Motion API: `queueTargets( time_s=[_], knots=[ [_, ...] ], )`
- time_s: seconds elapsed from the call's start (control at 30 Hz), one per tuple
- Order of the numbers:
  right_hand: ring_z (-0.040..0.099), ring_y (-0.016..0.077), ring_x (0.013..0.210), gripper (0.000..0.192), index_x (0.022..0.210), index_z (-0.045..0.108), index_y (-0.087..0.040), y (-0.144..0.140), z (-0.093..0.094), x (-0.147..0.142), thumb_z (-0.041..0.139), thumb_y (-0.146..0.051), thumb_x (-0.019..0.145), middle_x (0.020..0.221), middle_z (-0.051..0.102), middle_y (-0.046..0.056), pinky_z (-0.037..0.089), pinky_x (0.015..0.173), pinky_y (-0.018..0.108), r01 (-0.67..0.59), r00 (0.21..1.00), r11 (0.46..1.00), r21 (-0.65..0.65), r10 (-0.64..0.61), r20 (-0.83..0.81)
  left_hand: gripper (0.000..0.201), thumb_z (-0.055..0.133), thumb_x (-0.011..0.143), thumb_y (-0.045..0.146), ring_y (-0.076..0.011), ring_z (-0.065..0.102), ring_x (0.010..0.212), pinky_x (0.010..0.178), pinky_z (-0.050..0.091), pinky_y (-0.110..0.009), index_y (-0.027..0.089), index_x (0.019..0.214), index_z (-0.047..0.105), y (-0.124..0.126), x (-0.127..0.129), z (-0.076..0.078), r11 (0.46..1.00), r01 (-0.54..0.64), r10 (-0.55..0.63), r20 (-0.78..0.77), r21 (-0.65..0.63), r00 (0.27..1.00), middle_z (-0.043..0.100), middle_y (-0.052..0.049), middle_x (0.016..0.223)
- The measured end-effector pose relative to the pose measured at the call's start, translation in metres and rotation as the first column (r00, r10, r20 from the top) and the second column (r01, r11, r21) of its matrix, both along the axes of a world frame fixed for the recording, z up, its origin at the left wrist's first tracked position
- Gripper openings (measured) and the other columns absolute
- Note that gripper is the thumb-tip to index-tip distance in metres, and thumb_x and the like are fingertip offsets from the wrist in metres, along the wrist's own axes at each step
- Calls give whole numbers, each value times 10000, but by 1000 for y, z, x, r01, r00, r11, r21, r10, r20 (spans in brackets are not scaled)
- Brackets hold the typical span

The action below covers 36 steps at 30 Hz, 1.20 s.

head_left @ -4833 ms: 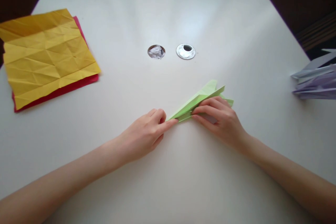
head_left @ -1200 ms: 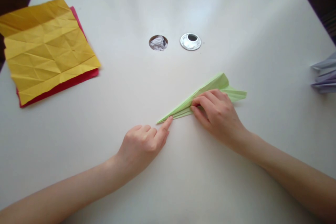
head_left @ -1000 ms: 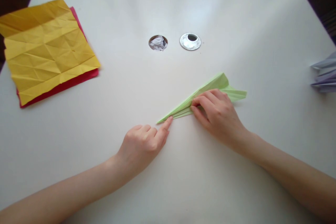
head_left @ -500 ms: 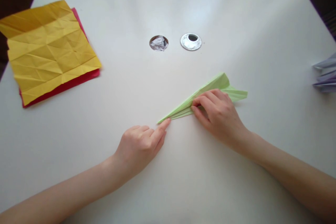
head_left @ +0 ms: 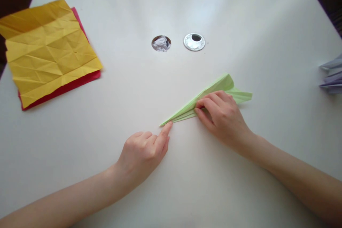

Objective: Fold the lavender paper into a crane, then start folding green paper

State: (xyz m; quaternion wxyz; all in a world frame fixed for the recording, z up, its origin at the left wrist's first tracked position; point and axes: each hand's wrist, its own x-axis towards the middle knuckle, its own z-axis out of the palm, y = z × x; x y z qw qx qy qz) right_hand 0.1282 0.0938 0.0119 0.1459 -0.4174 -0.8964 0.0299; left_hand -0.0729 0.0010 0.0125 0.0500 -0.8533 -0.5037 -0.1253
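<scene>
Green paper plane (head_left: pixel 213 91) mostly folded, flat on worktop (head_left: pixel 187 185). My right hand (head_left: pixel 223 117) pins its middle; left hand (head_left: pixel 143 151), loosely curled, index fingertip touching the nose. Wings not yet spread.

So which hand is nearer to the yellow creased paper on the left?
Left. The left hand lies below and right of the yellow paper, fingertip touching the green folded paper's tip. The right hand presses that paper farther right.

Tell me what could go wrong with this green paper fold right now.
The left hand touches only the pointed tip of the green folded paper with one fingertip, so the tip might crumple or slide. The right hand presses the middle; the raised back flap could spring open or crease unevenly.
</scene>
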Motion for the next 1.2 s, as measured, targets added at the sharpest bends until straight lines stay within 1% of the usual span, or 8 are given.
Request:
queueTargets(
  time_s=[0.17,0.37,0.53,0.63,0.77,0.83,1.03,1.2],
  knots=[
    [492,190,756,124,704,542,-165,0,-1,0,485,-194,810,708,592,42,360,685,314,3,1000,1000,-2,-3,-1,259,520,814,157,-87,417,380,427,280,-266,100,1054,599,-2,-2,2,999,-2,3,-21,46,1000,415,81,411],
    [492,188,754,123,703,544,-162,0,-1,0,487,-192,808,716,597,43,365,685,314,4,1000,1000,-4,-4,2,260,532,807,160,-88,422,390,435,278,-268,103,1050,606,-3,-3,3,999,-5,7,-42,51,999,420,77,416],
    [492,188,751,124,700,542,-160,1,-1,0,485,-188,807,712,596,44,368,684,312,3,1000,1000,-10,-3,-7,262,547,801,173,-85,398,386,444,278,-268,97,1043,611,-7,-6,2,997,-26,31,-63,74,998,392,78,409],
    [494,192,755,120,700,539,-164,1,-1,0,485,-185,806,710,595,45,365,681,311,3,1000,1000,-13,-3,-10,278,556,794,177,-86,399,395,446,275,-270,95,1054,604,-8,-6,1,996,-18,25,-79,88,997,393,76,417],
    [496,193,753,120,704,531,-173,0,0,0,474,-183,809,711,594,45,356,674,315,4,1000,1000,-19,-4,-17,388,554,766,135,-91,410,417,446,268,-266,112,1153,541,-6,-4,1,998,26,-20,-115,51,993,403,75,442],
    [494,192,750,119,706,530,-176,0,0,0,470,-180,810,707,591,44,351,670,315,3,1000,1000,-20,-4,-21,413,538,764,128,-93,412,418,443,264,-264,121,1177,522,-4,-3,1,999,22,-18,-116,36,993,398,77,440],
    [491,191,751,121,704,532,-175,0,0,-1,474,-182,810,704,590,43,346,670,311,6,1000,1000,-16,-7,-23,356,506,783,134,-93,449,423,442,270,-256,138,1136,543,6,3,1,1000,14,-15,-61,-15,998,443,75,443],
    [493,192,752,121,703,536,-172,-1,-1,-1,477,-177,809,705,591,41,348,665,308,11,1000,1000,-8,-11,-24,311,458,827,188,-94,483,428,439,296,-240,141,1124,536,11,8,1,996,-1,3,19,-89,1000,508,69,463]
  ],
)
